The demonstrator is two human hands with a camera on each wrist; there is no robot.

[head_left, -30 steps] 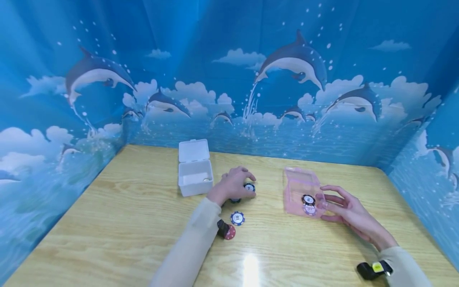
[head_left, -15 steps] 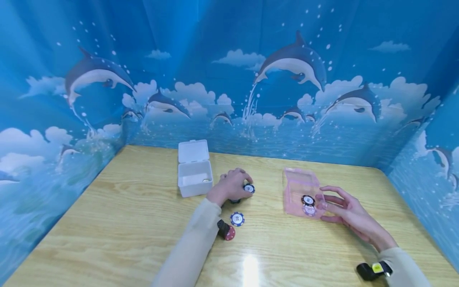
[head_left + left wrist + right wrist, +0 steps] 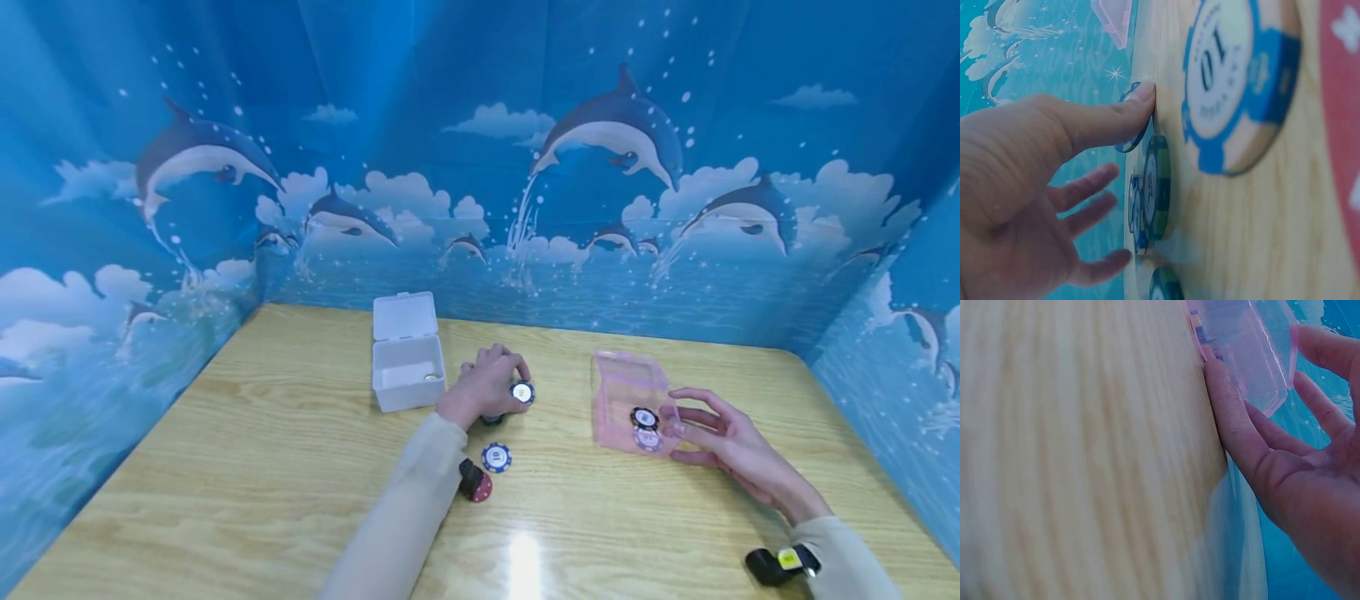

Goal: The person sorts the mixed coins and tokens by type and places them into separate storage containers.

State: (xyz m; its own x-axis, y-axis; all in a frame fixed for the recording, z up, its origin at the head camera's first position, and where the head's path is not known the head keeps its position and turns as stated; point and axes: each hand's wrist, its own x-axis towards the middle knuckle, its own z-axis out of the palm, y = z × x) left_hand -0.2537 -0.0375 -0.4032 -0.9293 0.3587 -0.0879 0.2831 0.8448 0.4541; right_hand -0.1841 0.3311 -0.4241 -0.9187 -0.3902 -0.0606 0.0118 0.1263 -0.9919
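Observation:
My left hand [image 3: 483,385] pinches a dark-rimmed poker chip [image 3: 522,392] with a white centre between thumb and forefinger. In the left wrist view the chip is partly hidden by the thumb, and the other fingers spread beside several more chips, among them a green-edged chip [image 3: 1157,187]. Nearer the front lie a blue-and-white chip [image 3: 497,457] marked 10 and a red chip [image 3: 481,487], partly covered by the wrist camera. My right hand [image 3: 738,446] holds the right end of a see-through pink box [image 3: 611,429], its lid raised. Inside it are a black chip [image 3: 644,419] and a bluish chip [image 3: 647,440].
A white box [image 3: 405,392] with its lid up stands left of my left hand, a small round item [image 3: 431,377] inside. The wooden table [image 3: 247,467] ends at a dolphin-printed blue curtain [image 3: 480,167] behind and at both sides.
My left thumb and forefinger have come together on the dark chip, which now faces up more brightly between them. The right hand and the pink box have stayed in place.

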